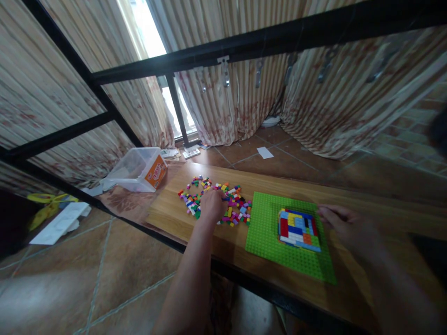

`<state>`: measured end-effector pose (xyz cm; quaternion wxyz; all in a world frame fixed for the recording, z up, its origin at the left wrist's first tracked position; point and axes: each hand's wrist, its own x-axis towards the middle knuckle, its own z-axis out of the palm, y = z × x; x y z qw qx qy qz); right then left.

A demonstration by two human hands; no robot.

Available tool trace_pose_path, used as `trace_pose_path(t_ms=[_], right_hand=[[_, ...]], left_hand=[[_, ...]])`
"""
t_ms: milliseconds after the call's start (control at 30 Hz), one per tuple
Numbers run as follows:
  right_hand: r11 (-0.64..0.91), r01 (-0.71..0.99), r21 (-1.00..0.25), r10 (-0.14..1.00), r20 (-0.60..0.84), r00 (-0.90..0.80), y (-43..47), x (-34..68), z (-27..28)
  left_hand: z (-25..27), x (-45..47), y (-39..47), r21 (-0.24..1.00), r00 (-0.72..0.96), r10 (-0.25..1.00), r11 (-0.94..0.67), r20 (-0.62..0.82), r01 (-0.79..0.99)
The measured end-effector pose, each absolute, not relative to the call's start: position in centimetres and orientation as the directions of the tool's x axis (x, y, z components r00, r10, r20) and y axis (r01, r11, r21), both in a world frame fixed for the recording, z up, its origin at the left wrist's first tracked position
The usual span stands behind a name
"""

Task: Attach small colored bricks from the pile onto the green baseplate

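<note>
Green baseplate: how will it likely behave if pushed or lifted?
The green baseplate looks thin for its width, so it may flex slightly if lifted by one edge. Lying flat on the wooden table, it would probably slide rather than tip. The multicoloured brick block sits toward the plate's right edge, so that side may feel heavier.

Loose multicol. bricks (229, 212) by grn baseplate (264, 228)

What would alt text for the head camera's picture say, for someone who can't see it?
A person's left hand reaches into loose, colourful bricks on a wooden table, while the right hand is by the edge of a green baseplate bearing a rectangular multicoloured brick build. A clear plastic box stands to the left, and patterned curtains hang behind.
</note>
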<state>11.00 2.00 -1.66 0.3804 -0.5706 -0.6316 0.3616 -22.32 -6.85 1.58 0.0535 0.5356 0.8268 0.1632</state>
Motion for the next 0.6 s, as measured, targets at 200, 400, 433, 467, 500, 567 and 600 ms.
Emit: trace_pose_path(t_ms=[200, 400, 433, 467, 500, 567, 600], right_hand=[[0.047, 0.455, -0.889, 0.999, 0.043, -0.019, 1.2, 9.7, 0.2], [0.135, 0.280, -0.950, 0.985, 0.099, -0.142, -0.8, 6.9, 2.4], [0.151, 0.240, -0.959, 0.978, 0.110, -0.178, -1.2, 6.4, 2.6], [0.163, 0.202, -0.966, 0.971, 0.122, -0.204, -1.5, 5.9, 2.8], [0.169, 0.168, -0.971, 0.964, 0.127, -0.234, -1.8, 5.6, 2.9], [0.178, 0.106, -0.978, 0.955, 0.146, -0.259, -2.2, 5.0, 2.9], [0.175, 0.083, -0.981, 0.956, 0.150, -0.251, -2.4, 4.9, 2.9]], left_hand=[[2.3, -21.7, -6.6, 0.527, -0.392, 0.909, 0.265, 0.143, 0.808], [2.1, -15.8, -5.7, 0.949, -0.139, 0.983, -0.068, 0.116, 0.309], [2.0, -14.6, -5.7, 0.975, -0.105, 0.990, -0.072, 0.096, 0.209], [2.0, -13.5, -5.7, 0.993, -0.085, 0.994, -0.057, 0.066, 0.106], [2.0, -12.4, -5.7, 0.999, -0.063, 0.997, -0.033, 0.033, 0.007], [2.1, -10.9, -5.7, 0.985, -0.039, 0.999, 0.026, -0.034, -0.168], [2.2, -10.4, -5.8, 0.971, -0.032, 0.998, 0.051, -0.060, -0.233]])
